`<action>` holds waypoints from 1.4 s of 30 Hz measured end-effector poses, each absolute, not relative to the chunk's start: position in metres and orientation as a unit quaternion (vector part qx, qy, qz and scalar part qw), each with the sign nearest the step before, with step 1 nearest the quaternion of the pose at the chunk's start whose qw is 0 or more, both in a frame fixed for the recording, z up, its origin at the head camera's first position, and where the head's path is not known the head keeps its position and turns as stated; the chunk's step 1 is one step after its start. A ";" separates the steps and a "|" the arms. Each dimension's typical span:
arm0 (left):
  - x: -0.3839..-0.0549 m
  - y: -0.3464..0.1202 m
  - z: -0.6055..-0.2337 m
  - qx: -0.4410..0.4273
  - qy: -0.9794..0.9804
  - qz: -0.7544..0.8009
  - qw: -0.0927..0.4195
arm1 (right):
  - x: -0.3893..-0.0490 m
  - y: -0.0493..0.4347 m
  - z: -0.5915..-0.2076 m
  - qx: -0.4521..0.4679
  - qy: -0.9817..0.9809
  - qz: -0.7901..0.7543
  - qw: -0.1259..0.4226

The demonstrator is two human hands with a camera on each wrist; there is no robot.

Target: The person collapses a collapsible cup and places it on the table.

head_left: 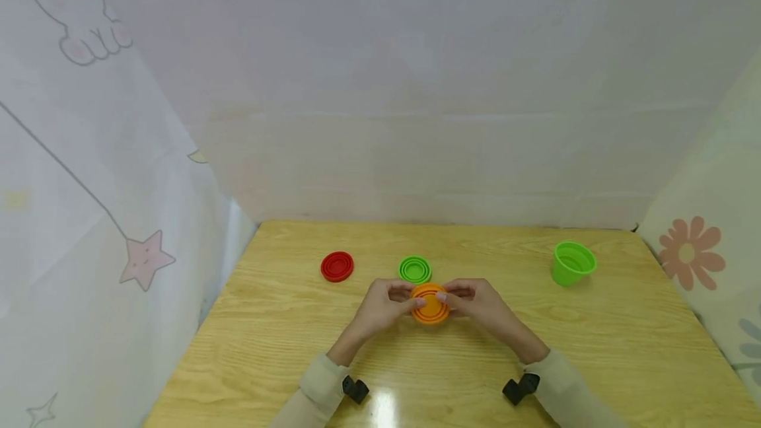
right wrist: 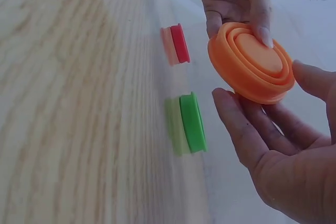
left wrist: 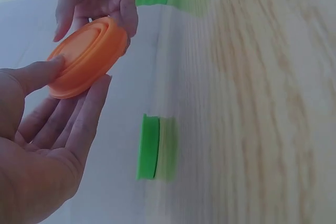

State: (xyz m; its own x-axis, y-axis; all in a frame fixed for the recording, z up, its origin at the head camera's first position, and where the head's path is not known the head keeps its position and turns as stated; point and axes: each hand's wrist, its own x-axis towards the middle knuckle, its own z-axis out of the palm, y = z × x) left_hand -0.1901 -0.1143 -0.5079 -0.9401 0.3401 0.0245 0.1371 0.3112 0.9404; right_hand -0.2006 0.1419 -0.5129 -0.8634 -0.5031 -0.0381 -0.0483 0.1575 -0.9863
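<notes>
An orange collapsible cup [head_left: 431,311], folded into a flat ringed disc, is held up above the table between both hands. My left hand [head_left: 380,310] pinches its left side, thumb on the ringed face and fingers beneath. On the opposite side my right hand [head_left: 486,309] grips the cup, its thumb at the edge of that face and its fingers underneath. The right wrist view shows the disc [right wrist: 257,59] tilted, with its folded rings nested. Just beyond the hands, a folded green cup [head_left: 414,270] lies flat on the table.
A folded red cup [head_left: 337,266] lies at the back left of the wooden table [head_left: 267,335]. Toward the back right stands a second green cup [head_left: 572,264], expanded and upright. Pale printed cloth [head_left: 440,98] hangs behind the table and at its sides.
</notes>
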 end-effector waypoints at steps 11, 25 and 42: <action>-0.185 -0.115 -0.506 0.168 0.827 0.536 0.028 | -0.199 0.142 -0.514 -0.118 0.705 -0.652 0.251; -0.186 -0.112 -0.508 0.173 0.789 0.588 0.046 | -0.202 0.145 -0.515 -0.130 0.680 -0.671 0.266; -0.192 -0.122 -0.505 0.165 0.747 0.612 0.200 | -0.203 0.147 -0.513 -0.173 0.729 -0.631 0.201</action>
State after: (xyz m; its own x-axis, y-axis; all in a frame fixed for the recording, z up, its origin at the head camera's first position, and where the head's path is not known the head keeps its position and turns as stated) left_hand -0.1924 -0.1219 -0.5052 -0.8656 0.4914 -0.0967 0.0021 0.1965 0.9805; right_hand -0.2034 0.1470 -0.5128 -0.8593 -0.5061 -0.0742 0.0007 0.1438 -0.9896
